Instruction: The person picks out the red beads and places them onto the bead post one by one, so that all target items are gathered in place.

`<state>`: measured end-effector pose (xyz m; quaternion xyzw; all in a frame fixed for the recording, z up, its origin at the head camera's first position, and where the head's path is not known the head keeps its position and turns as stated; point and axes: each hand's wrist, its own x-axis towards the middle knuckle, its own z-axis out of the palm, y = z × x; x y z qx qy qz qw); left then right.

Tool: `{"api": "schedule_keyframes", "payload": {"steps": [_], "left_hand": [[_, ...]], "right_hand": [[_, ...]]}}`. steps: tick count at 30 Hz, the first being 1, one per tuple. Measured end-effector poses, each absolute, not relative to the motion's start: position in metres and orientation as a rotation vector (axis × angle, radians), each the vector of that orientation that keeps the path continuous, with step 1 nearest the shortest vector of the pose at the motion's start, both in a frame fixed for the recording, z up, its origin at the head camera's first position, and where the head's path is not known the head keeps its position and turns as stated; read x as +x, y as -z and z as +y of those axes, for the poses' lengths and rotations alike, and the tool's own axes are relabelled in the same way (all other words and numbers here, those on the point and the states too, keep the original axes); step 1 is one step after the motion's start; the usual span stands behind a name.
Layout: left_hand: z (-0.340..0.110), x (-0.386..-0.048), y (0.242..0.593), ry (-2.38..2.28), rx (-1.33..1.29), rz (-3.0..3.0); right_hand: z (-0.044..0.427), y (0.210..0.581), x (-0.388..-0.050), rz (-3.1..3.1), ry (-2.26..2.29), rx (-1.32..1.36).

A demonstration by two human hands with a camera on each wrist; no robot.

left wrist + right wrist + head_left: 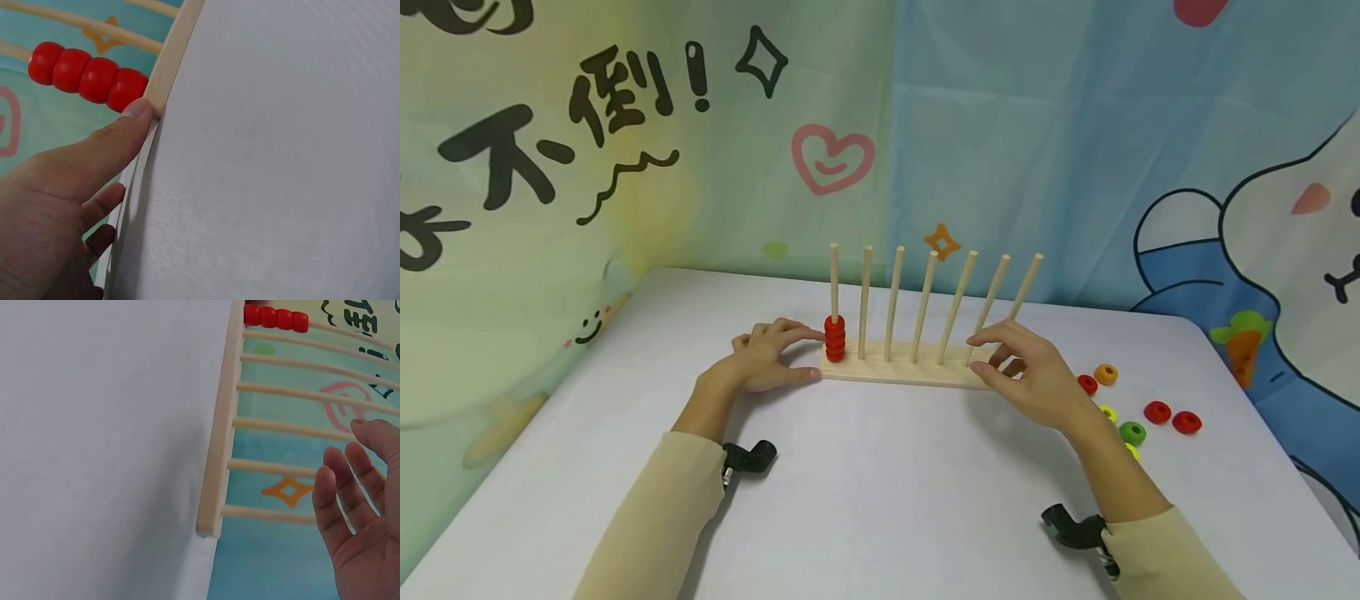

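A pale wooden bead rack (pixel 898 372) stands on the white table, its several upright pegs in one row. Red beads (pixel 835 339) are stacked on the leftmost peg; the other pegs carry none. My left hand (pixel 767 357) touches the rack's left end, its thumb (pixel 134 119) against the end of the base beside the lowest bead and the index finger reaching toward the stack. Over the rack's right end is my right hand (pixel 1030 371), fingers loosely bent and nothing between them. In the right wrist view that hand (pixel 369 525) is apart from the base, in front of the pegs.
Loose beads lie on the table to the right of the rack: red ones (pixel 1187 422), an orange one (pixel 1106 374), a green one (pixel 1132 432) and yellow ones partly hidden by my right forearm. Behind the table hangs a printed cloth (pixel 1000 150).
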<state>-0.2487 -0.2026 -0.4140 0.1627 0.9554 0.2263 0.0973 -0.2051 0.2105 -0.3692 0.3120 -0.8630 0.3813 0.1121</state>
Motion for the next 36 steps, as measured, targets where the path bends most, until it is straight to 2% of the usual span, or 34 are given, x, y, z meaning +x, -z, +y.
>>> {"api": "schedule_keyframes", "payload": {"steps": [36], "left_hand": [[-0.204, -0.248, 0.412, -0.67, 0.492, 2.83]], "right_hand": [[0.29, 0.386, -0.192, -2.68, -0.862, 0.634]]}}
